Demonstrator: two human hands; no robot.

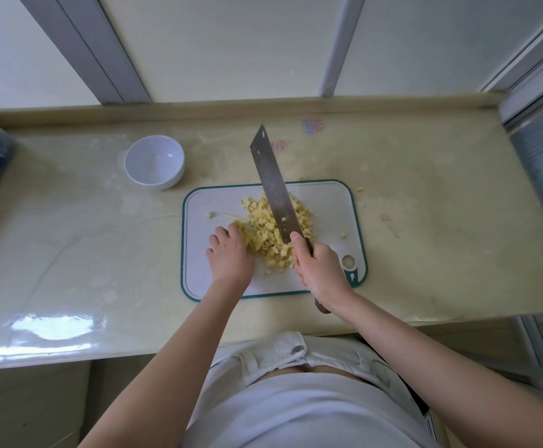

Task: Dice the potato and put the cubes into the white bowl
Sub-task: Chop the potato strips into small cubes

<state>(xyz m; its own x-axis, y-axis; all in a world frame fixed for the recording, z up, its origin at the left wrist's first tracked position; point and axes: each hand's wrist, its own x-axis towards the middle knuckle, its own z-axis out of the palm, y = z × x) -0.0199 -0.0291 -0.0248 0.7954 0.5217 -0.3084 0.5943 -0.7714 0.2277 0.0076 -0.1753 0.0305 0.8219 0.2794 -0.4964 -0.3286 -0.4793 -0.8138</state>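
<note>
**Knife over the potato pile on the cutting board**

On my screen I see the cutting board [328,202] lying on the counter [425,189], and I tell every place from that board. A heap of potato cubes [263,218] sits in the middle of the board. On the left side of the heap lie some potato strips [251,235], not yet cut small. The left hand [229,255] rests on the board with its fingers bent down over these strips, holding them in place. The right hand [320,270] is at the near right part of the board, wrapped tight round the handle of the knife [273,185]. The blade slants over the heap, and its tip reaches past the far edge of the board. One cube sticks to the blade. I cannot tell if the edge touches the heap. The white bowl [154,161] stands on the counter just off the far left corner of the board, with no potato in it.
</note>
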